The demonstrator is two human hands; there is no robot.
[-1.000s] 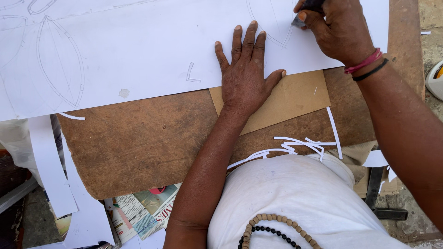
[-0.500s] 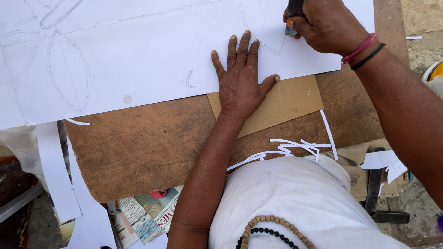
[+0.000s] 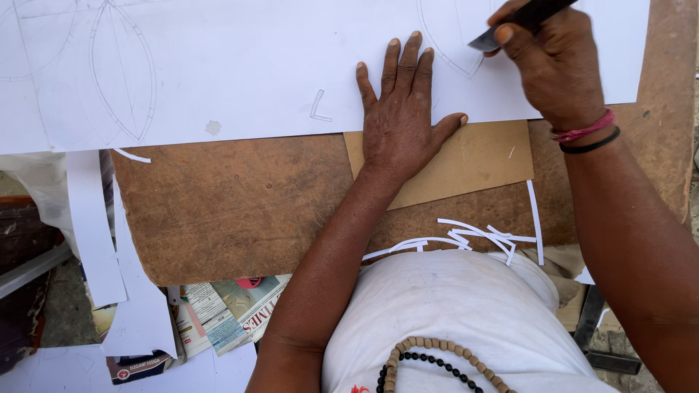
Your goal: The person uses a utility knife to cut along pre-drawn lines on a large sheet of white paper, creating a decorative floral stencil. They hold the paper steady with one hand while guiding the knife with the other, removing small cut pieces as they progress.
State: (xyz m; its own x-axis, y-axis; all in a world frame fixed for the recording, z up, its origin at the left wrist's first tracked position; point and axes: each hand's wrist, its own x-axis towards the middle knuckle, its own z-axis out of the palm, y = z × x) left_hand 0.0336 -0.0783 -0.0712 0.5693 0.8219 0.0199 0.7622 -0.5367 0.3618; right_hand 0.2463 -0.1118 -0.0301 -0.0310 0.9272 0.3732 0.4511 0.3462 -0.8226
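White paper sheet (image 3: 240, 80) lies across the far tabletop (image 3: 233, 211); left hand (image 3: 400, 116) flat, fingers spread, pinning it; right hand (image 3: 550, 62) closed around knife (image 3: 510, 25), now shifted nearer along the pencilled curve, cut progressing.

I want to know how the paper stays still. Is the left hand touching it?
Touching. The head view shows the left hand lying flat on the white paper, fingers spread and palm pressed down, with no gap showing.

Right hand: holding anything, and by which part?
Yes. The right hand holds a cutting knife by its dark handle, grip closed, blade tip on the white sheet. The left hand holds nothing; it lies flat on the sheet.
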